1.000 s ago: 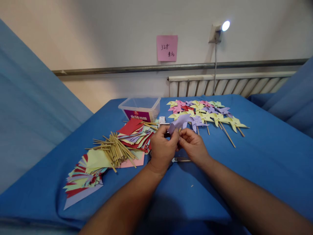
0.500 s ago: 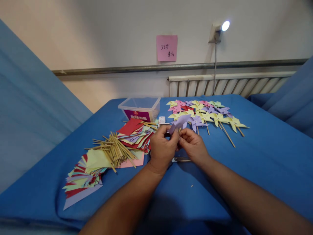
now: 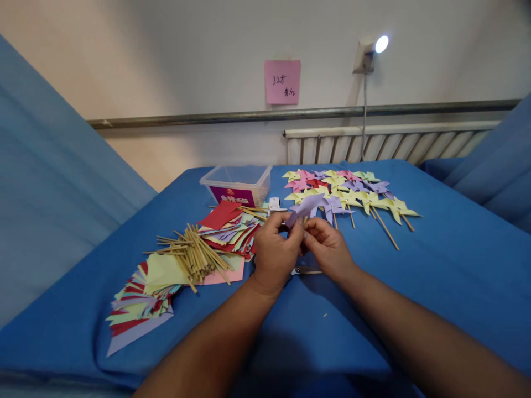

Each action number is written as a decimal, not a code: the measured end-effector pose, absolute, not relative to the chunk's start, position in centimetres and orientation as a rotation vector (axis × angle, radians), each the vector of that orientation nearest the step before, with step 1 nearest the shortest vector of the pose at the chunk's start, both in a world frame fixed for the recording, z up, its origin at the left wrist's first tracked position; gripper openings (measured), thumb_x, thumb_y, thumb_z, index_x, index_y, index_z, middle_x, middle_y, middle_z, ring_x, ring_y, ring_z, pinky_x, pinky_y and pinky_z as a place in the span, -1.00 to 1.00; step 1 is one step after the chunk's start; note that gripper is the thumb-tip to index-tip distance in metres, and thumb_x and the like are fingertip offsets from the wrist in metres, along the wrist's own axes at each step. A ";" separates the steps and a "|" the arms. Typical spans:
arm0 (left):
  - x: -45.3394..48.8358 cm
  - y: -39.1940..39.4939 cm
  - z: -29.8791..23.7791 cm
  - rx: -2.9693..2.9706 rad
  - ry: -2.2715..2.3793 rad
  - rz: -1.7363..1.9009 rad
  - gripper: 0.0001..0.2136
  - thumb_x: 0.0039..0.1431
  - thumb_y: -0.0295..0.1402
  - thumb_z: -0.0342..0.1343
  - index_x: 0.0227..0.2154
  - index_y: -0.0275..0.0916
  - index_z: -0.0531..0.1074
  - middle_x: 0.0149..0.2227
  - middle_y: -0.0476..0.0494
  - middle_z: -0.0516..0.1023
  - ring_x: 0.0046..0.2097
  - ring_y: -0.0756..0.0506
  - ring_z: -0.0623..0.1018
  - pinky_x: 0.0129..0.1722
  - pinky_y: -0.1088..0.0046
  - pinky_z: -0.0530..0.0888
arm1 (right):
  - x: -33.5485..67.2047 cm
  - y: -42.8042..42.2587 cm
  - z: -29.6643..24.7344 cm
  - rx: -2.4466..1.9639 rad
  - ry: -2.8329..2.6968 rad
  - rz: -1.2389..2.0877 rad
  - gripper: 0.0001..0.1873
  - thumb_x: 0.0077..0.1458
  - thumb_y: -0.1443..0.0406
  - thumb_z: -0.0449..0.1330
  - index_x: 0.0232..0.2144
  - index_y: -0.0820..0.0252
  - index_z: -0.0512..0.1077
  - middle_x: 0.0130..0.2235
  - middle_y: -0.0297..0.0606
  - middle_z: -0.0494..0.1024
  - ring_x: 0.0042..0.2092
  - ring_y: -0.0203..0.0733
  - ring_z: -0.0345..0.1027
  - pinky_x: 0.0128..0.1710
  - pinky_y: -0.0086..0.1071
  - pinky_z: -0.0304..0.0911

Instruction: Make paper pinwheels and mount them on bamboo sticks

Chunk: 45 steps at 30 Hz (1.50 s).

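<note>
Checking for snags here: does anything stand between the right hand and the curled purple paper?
No loose object is visible between the right hand and the curled purple paper; only the left hand, gripping that paper, sits close by. Exact contact is hidden. The scissors lie lower in view, out of the way.

Pale wall (image 3: 186, 61), metal rail (image 3: 232, 117), white radiator (image 3: 390, 143), blue curtains (image 3: 50, 182)

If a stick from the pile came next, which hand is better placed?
Left hand, probably: it is nearer the stick pile than the right hand, though it is holding purple paper.
</note>
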<state>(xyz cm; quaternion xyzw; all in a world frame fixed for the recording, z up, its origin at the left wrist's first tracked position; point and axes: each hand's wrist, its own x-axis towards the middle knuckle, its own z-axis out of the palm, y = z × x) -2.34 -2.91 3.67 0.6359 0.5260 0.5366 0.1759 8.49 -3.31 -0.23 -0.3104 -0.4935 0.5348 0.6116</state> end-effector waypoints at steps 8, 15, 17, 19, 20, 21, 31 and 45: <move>-2.4 -2.8 3.6 1.728 1.407 1.530 -0.89 0.03 -0.31 0.18 -0.48 -0.23 0.45 -0.52 0.04 0.48 -0.47 0.03 0.41 -0.41 0.53 0.34 | 8.7 -3.7 0.4 -0.793 -1.186 1.142 -0.80 0.11 0.15 0.22 -0.30 0.13 0.35 -0.57 -0.49 0.39 -0.62 -0.39 0.26 -0.63 -0.50 0.17; -2.6 -2.1 3.5 1.509 1.412 1.481 -0.82 -0.04 -0.24 0.22 -0.50 -0.28 0.47 -0.56 0.03 0.44 -0.49 0.03 0.36 -0.48 0.54 0.28 | 9.1 -4.0 0.4 -0.947 -1.193 0.953 -0.84 0.08 0.19 0.24 -0.34 0.12 0.37 -0.57 -0.48 0.35 -0.60 -0.38 0.18 -0.61 -0.47 0.14; -2.7 -1.6 3.3 1.422 1.389 1.469 -0.79 -0.08 -0.23 0.24 -0.50 -0.30 0.49 -0.55 0.02 0.45 -0.49 0.02 0.37 -0.48 0.53 0.29 | 9.0 -3.8 0.2 -0.960 -1.211 0.905 -0.83 0.07 0.19 0.25 -0.30 0.10 0.39 -0.50 -0.43 0.42 -0.57 -0.37 0.22 -0.59 -0.47 0.15; -2.7 -1.3 3.0 1.319 1.335 1.455 -0.77 -0.11 -0.23 0.26 -0.47 -0.32 0.51 -0.51 -0.02 0.50 -0.47 0.01 0.41 -0.46 0.52 0.32 | 9.1 -3.7 0.0 -0.975 -1.251 0.837 -0.81 0.08 0.20 0.24 -0.23 0.08 0.41 -0.41 -0.38 0.48 -0.54 -0.36 0.26 -0.58 -0.46 0.15; -2.6 -1.1 2.8 1.264 1.307 1.444 -0.75 -0.13 -0.23 0.26 -0.45 -0.32 0.52 -0.48 -0.04 0.53 -0.46 0.00 0.43 -0.44 0.51 0.34 | 9.1 -3.6 -0.1 -0.988 -1.277 0.797 -0.80 0.09 0.20 0.23 -0.20 0.07 0.42 -0.39 -0.37 0.49 -0.54 -0.35 0.27 -0.57 -0.46 0.15; -2.6 -1.0 2.7 1.213 1.282 1.430 -0.74 -0.15 -0.23 0.27 -0.43 -0.33 0.53 -0.45 -0.06 0.54 -0.44 -0.01 0.44 -0.42 0.50 0.36 | 9.1 -3.5 -0.2 -1.006 -1.305 0.753 -0.79 0.10 0.20 0.22 -0.18 0.06 0.43 -0.39 -0.37 0.49 -0.53 -0.35 0.27 -0.57 -0.46 0.14; -2.4 -0.7 2.2 1.040 1.171 1.377 -0.68 -0.24 -0.26 0.33 -0.38 -0.33 0.53 -0.41 -0.09 0.57 -0.42 -0.02 0.49 -0.38 0.48 0.40 | 9.9 -2.9 -0.3 -1.129 -1.491 0.459 -0.79 0.13 0.26 0.18 -0.17 0.06 0.53 -0.36 -0.29 0.54 -0.37 -0.22 0.39 -0.46 -0.40 0.24; -2.5 -0.6 2.2 1.164 1.233 1.374 -0.74 -0.23 -0.29 0.30 -0.42 -0.31 0.51 -0.45 -0.05 0.55 -0.44 -0.01 0.47 -0.42 0.51 0.36 | 9.3 -2.7 -0.1 -1.048 -1.162 0.903 -0.75 0.00 0.18 0.28 -0.24 0.12 0.54 -0.54 -0.40 0.45 -0.58 -0.35 0.18 -0.60 -0.47 0.10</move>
